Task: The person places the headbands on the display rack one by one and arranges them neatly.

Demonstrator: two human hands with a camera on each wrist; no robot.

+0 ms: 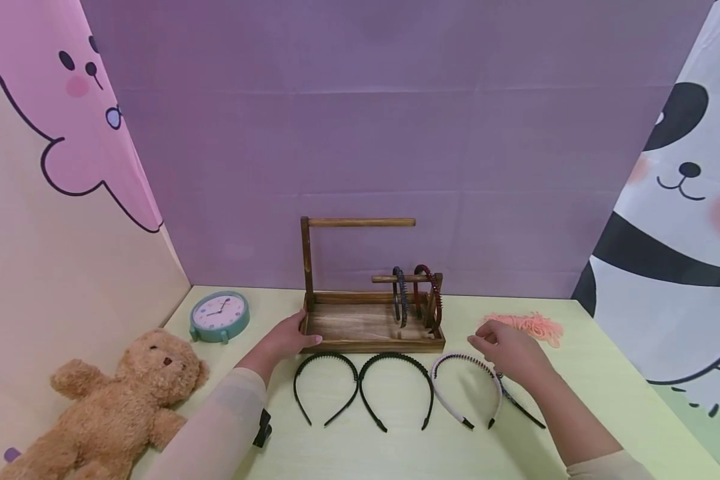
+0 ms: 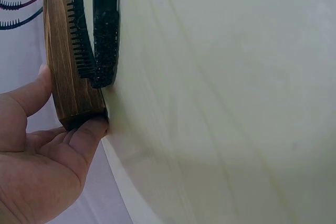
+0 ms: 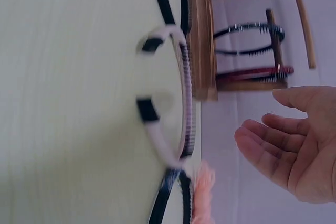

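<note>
Headbands (image 1: 396, 355): where are they?
— Four on the table (image 1: 360, 460) before the rack (image 1: 360, 347), two over its low bar (image 1: 384, 279).
— And the fingers?
— Left hand (image 1: 285, 339): thumb and fingers pinch the rack's left end. Right hand (image 1: 513, 350): holding nothing, thumb apart, fingers loosely bent.
— Any advice?
— A firm left pinch should stop the rack skidding; a headband is probably best taken at its arch, clear of neighbours
</note>
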